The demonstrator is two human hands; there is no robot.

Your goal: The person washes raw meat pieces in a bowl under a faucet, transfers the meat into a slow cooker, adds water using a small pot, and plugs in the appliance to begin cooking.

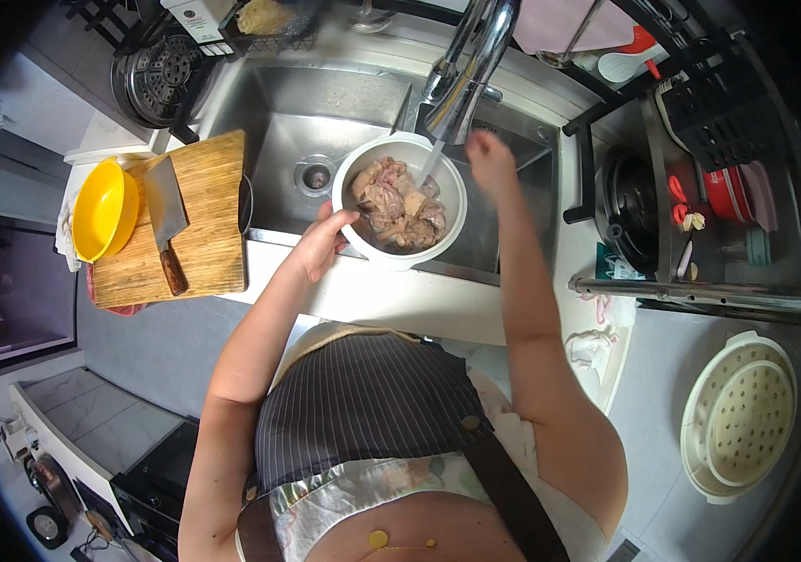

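Observation:
A white round bowl (458, 204) sits over the divider of the double-basin sink, holding pieces of raw meat (400, 200). My left hand (323, 242) grips the bowl's left rim, thumb on top and fingers underneath. A stream of water (431, 163) runs from the chrome faucet (458, 105) onto the meat. My right hand (492, 165) is raised just right of the faucet's spout, above the right basin. It is blurred and its fingers look curled; whether it touches the spout is unclear.
To the left, a wooden cutting board (214, 232) bears a cleaver (168, 211) and a yellow plastic basin (102, 218). The left basin has a drain (315, 175). A metal rack (695, 284) stands on the right. Pale perforated strainers (738, 421) rest at the lower right.

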